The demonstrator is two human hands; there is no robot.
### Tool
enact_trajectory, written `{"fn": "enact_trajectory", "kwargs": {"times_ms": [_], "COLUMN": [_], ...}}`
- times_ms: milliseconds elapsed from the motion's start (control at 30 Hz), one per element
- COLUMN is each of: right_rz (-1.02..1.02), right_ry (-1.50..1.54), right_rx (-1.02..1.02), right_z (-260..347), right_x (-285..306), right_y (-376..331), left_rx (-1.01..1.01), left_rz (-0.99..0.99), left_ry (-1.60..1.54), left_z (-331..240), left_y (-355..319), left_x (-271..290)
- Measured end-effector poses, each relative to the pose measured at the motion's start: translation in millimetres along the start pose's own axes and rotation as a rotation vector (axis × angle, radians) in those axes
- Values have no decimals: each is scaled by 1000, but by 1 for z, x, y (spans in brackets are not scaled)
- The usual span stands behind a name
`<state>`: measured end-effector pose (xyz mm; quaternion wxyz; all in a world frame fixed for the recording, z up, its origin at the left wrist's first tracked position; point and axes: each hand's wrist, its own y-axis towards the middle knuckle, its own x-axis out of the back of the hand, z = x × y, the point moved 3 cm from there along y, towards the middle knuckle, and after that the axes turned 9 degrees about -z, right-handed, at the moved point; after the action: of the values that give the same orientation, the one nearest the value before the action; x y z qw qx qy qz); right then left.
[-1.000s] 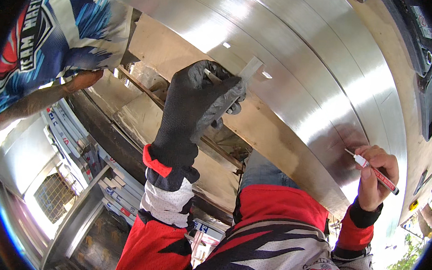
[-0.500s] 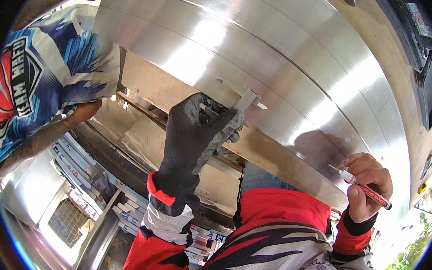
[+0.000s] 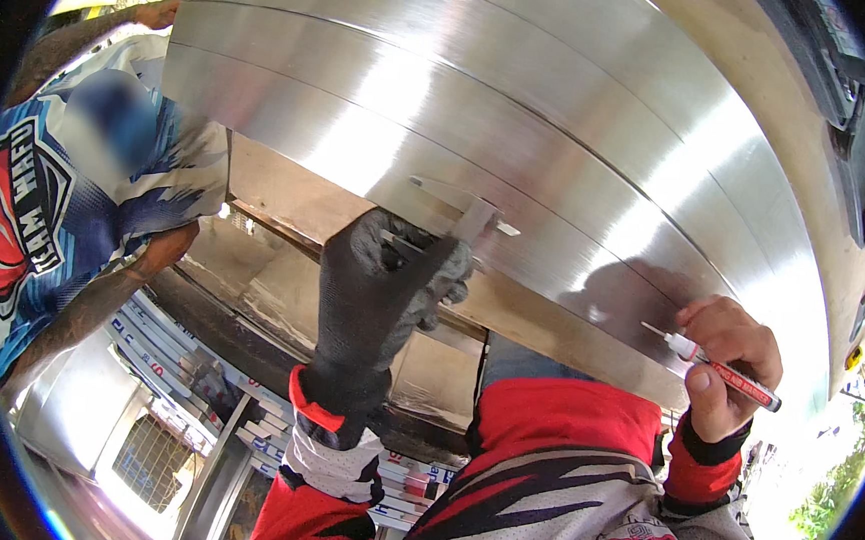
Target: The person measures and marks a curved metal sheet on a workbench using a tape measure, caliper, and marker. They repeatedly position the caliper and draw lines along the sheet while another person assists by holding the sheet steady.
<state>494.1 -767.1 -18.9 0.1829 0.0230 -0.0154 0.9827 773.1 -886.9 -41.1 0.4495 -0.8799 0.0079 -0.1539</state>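
My left hand (image 3: 366, 290), nine o'clock, grips a stiff-looking metal bar (image 3: 474, 222) low; right hand (image 3: 738, 349), three o'clock, a probably light marker (image 3: 749, 387) mid-barrel

The right hand (image 3: 732, 341) holds a marker (image 3: 738, 381), the left (image 3: 387, 282) a metal piece (image 3: 475, 219).

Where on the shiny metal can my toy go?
The metal sheet looks bare between its dark middle line and far edge. Its near edge is crowded: the left hand holds a metal strip there, the right hand a marker.

White glare streaks the metal sheet (image 3: 532, 142), fisheye-bent toward the rim.
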Motion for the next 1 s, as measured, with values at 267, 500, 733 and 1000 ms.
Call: {"fn": "enact_trajectory", "kwargs": {"times_ms": [267, 500, 733, 1000], "right_rz": [-44, 130, 84, 149], "right_ry": [12, -291, -247, -285], "right_rx": [-85, 147, 416, 623], "right_z": [45, 143, 234, 284], "right_x": [-1, -11, 44, 91], "right_y": [-11, -1, -3, -20], "left_rx": [-80, -581, -811, -962], "left_rz": [6, 239, 371, 449], "left_ry": [-247, -823, -891, -688], "left_z": [-7, -51, -59, -75], "left_y": [-60, -186, -277, -313], "left_x": [3, -55, -97, -78]}}
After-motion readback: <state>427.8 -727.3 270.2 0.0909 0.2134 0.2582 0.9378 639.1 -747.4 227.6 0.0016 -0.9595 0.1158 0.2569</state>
